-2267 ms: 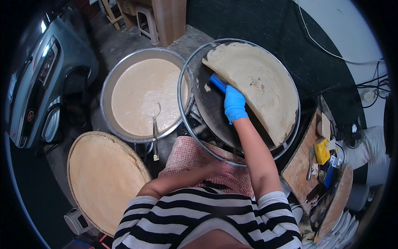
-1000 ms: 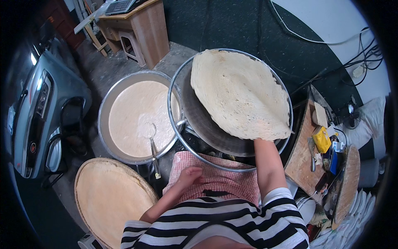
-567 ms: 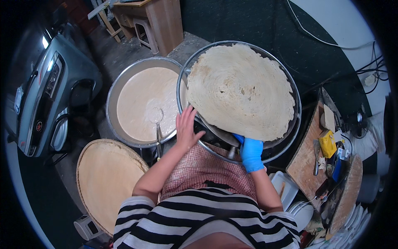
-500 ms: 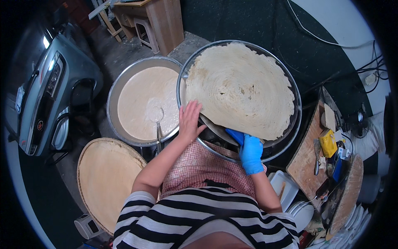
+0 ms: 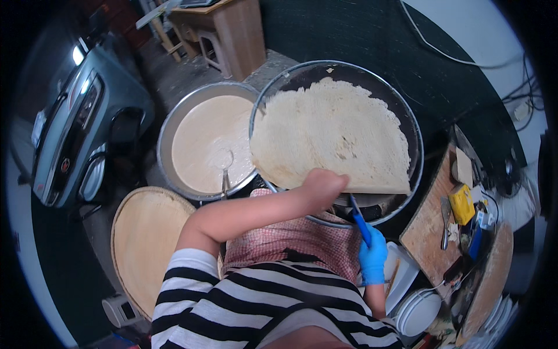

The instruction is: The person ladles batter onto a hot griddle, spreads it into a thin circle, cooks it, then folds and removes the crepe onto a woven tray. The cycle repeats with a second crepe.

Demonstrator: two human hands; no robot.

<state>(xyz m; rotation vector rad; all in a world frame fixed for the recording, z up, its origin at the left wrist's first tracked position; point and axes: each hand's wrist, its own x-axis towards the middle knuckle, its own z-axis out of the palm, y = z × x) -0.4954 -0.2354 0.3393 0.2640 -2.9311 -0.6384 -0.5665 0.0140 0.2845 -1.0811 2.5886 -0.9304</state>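
Lifting the near edge of one thin flatbread (image 5: 334, 136) off the round griddle (image 5: 415, 157): bare left hand (image 5: 322, 186) curled on that edge, gloved right hand (image 5: 372, 259) closed around one blue-handled scraper (image 5: 359, 218) aimed under it. Next move likely calls for sliding the scraper beneath without tearing. Counted: one round wooden board (image 5: 145, 244) at near left, one batter basin (image 5: 206, 145) with one ladle (image 5: 224, 174) beyond.
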